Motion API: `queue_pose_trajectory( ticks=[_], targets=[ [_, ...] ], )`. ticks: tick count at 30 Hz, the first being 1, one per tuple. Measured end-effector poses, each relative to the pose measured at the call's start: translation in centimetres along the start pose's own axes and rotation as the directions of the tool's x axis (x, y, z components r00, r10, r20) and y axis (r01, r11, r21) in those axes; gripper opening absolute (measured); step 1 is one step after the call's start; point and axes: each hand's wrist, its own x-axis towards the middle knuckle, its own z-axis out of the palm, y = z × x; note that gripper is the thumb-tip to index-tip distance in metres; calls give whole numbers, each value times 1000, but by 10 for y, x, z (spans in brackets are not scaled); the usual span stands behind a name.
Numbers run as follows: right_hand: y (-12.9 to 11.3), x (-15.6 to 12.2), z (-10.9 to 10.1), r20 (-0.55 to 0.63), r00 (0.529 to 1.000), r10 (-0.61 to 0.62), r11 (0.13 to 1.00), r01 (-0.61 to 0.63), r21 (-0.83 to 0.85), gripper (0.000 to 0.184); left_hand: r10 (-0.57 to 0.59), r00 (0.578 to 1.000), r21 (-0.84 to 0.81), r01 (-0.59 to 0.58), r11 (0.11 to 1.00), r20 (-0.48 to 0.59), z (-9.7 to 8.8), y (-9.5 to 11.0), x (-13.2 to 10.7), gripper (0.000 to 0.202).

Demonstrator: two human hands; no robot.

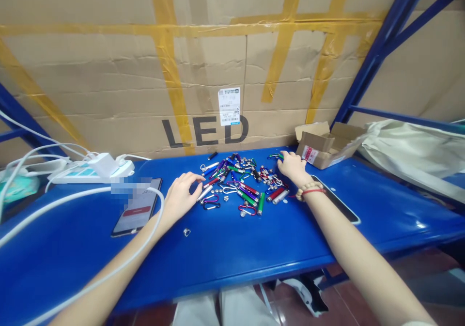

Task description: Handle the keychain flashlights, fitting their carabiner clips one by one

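Work surface: the blue table (225, 253). Reference point: the pile of mini flashlight parts (238, 177), lying on this table between my two hands.

Left hand (184, 190): I hold it at the left edge of the pile, fingers curved, thumb tip and fingertips apart. The nearest part is a silver tube (205, 193); I cannot tell whether I touch it.

Right hand (293, 167): I reach over the far right edge of the pile, fingertips at a green carabiner (273, 157). I cannot tell whether they grip anything. A beaded bracelet (301, 191) sits on this wrist. My hands are well apart.

Pile, front edge: a red carabiner (247, 211) lies beside a green tube (261, 203). Pile, rear left: a black tube (212, 156) lies separately.

Surroundings, relative to the pile: a small silver metal piece (186, 232) at front left; a smartphone (140, 210) to the left; a white power strip (69, 173) farther left; an open cardboard box (317, 152) at rear right; a large carton (119, 98) marked LED behind.
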Motion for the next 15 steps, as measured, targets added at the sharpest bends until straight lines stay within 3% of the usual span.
queue_pose_trajectory(
  ticks=[6, 15],
  targets=[
    [15, 12, 13, 111, 993, 31, 997, -23, -74, 39, 12, 1000, -26, -11, 1000, 22, 1, 8, -1, 20],
    [16, 14, 14, 52, 998, 35, 996, -31, -85, 29, 26, 999, -45, -24, 999, 23, 2, 8, -2, 20]
  ],
)
